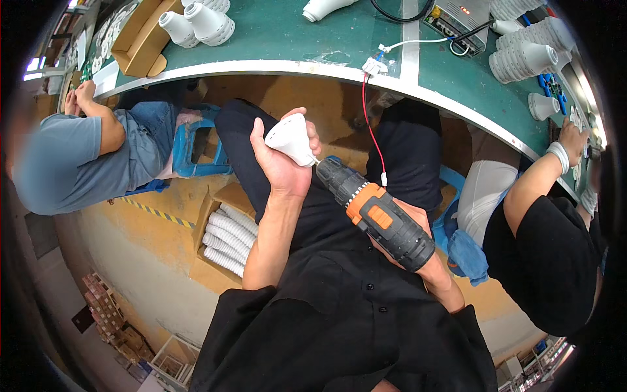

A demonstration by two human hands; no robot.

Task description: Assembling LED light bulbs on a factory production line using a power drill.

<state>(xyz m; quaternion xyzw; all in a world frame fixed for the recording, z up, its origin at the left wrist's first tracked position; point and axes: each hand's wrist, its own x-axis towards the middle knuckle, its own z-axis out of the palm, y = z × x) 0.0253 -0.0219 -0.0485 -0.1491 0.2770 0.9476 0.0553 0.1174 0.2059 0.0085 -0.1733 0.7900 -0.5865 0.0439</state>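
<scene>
In front of my body, my left hand (285, 173) holds a white cone-shaped lamp housing (289, 138), its fingers curled around the sides and its wide end facing up and left. My right hand (419, 217) grips a black and orange cordless drill (379, 212), whose body hides most of the fingers. The drill's chuck points up and left, with its bit at the narrow end of the housing. Whether the bit is inside or only touching there, I cannot tell.
Ahead is a green-topped workbench (274, 36) with stacked white housings (522, 60), a cardboard box (139, 39) and a metal power supply (460, 23). A red wire (368, 117) hangs from its edge. An open carton (228, 238) of white parts stands left. Co-workers sit on both sides.
</scene>
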